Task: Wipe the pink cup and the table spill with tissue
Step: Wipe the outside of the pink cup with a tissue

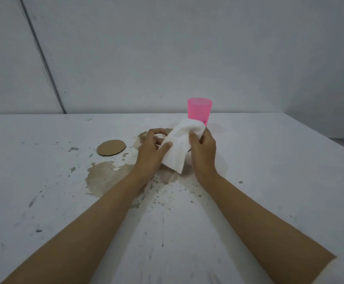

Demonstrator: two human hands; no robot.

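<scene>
Your two hands close on a white tissue [177, 147] above the stained table [269, 181]. Your left hand [149, 152] pinches the sheet's left edge, thumb pressed flat on top and fingers curled beneath; your right hand [203, 152] grips the right side, thumb and fingers bunching the upper corner. Neither hand is open, and each has hold of nothing but the tissue.

The tissue looks clean, soft and creased, drawn between your hands with its lower corner hanging towards the tabletop; whether it touches the surface cannot be told.

At 12 o'clock from the tissue stands the pink cup [199, 112], upright, translucent, its rim open to the wall. The raised corner of the tissue covers the cup's lower left side. What is inside the cup cannot be told.

The brown spill [105, 177] spreads at 8 o'clock from your hands, running under your left wrist, with a further patch behind the left fingers and dark specks scattered towards you. A round brown cardboard disc [111, 147] lies flat at 9 o'clock, apart from the large patch.
</scene>
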